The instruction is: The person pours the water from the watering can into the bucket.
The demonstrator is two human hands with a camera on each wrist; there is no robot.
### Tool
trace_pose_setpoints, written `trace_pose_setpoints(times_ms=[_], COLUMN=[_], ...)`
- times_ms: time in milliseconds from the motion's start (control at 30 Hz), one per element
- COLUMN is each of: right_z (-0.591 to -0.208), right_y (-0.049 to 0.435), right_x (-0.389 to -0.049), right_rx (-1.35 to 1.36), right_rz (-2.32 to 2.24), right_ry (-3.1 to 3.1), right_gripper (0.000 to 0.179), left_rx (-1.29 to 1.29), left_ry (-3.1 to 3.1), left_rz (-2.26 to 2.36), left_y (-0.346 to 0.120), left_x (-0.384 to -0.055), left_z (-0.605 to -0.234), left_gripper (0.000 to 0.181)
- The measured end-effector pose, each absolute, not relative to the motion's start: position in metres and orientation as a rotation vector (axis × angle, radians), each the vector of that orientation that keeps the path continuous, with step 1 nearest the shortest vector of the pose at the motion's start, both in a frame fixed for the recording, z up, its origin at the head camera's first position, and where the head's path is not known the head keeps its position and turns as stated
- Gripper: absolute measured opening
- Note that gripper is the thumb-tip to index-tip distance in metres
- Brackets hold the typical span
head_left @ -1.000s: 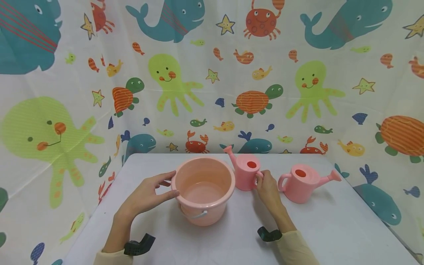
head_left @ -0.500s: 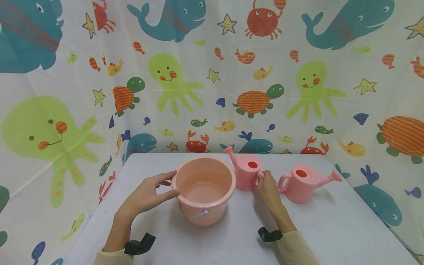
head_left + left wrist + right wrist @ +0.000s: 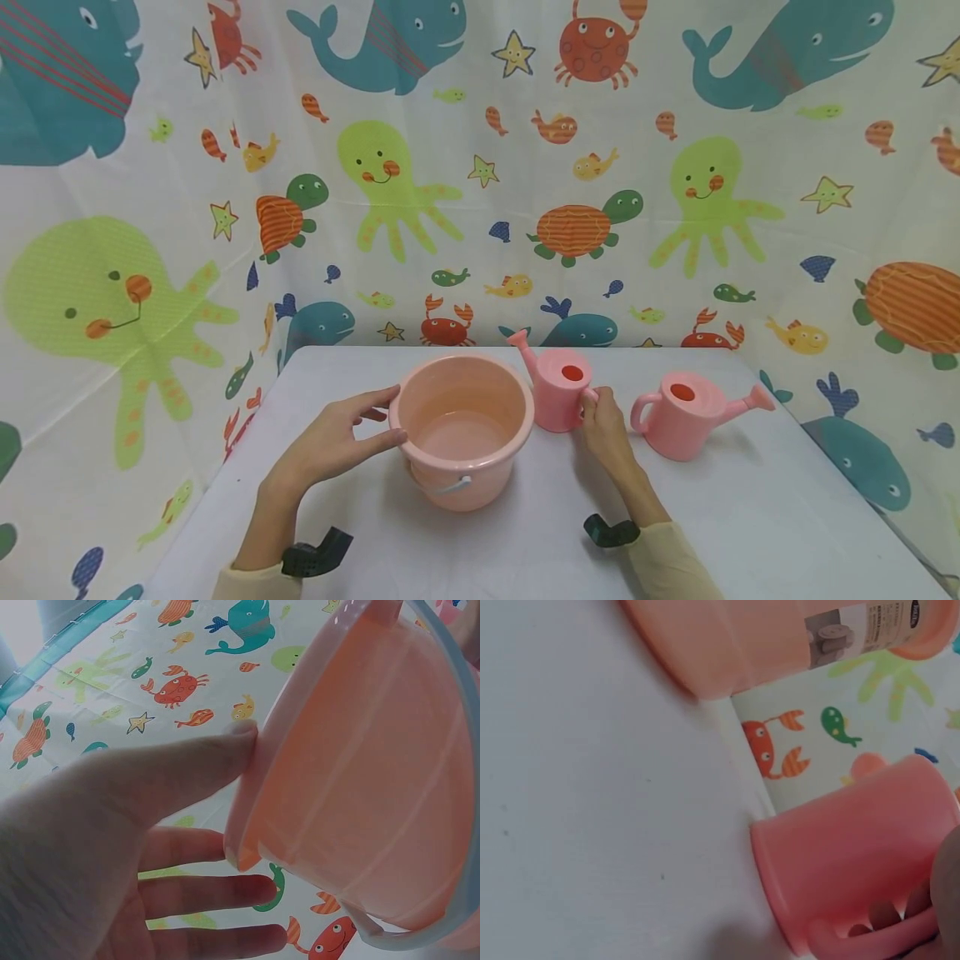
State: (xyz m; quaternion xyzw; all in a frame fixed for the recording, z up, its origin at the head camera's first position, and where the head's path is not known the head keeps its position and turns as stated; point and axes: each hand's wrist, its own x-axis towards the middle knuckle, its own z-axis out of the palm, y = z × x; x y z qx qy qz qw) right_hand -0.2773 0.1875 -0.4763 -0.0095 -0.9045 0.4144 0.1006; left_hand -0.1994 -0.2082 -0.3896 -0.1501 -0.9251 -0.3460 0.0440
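Note:
A light pink bucket (image 3: 480, 490) stands upright on the white table, its pale bail handle (image 3: 471, 825) hanging down. With fingers extended and spread, my left hand (image 3: 333, 442) touches the left side of its rim; in the left wrist view the thumb and index fingertip meet the rim while the other fingers reach past below. To the right of the bucket my right hand (image 3: 606, 429) grips the handle of a small pink watering can (image 3: 553, 407), fingers curled through the loop in the right wrist view. This can sits on the table, spout pointing back left.
A second pink watering can (image 3: 678, 421) stands right of my right hand, its spout facing right. Behind the table (image 3: 555, 550) hangs a curtain (image 3: 480, 308) with sea animals, close to the back edge. A label (image 3: 855, 634) shows on the bucket's side.

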Motion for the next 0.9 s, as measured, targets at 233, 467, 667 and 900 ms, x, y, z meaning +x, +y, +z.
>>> trace_pose_setpoints(times_ms=[233,467,667,900], right_z=[-0.481,-0.487,-0.488,-0.490], right_y=[0.188,0.188,0.189,0.190], right_x=[-0.277,-0.279,-0.280,-0.279], right_rx=[-0.029,-0.037,0.023,-0.023], right_rz=[1.306,1.343,1.369,1.498], right_ry=[-2.620,-2.555,-2.497,-2.437], right_gripper=[0.047,0.043,0.036,0.037], left_rx=[-0.471,-0.471,-0.468,-0.466], left_ry=[-2.823,-2.834,-2.836,-2.841], left_rz=[-1.057,-1.046,-1.058,-1.071], left_y=[-0.207,-0.206,-0.208,-0.209], left_x=[-0.200,-0.201,-0.201,-0.199], left_z=[-0.389,-0.387,-0.388,-0.388], left_gripper=[0.073,0.074,0.073,0.071])
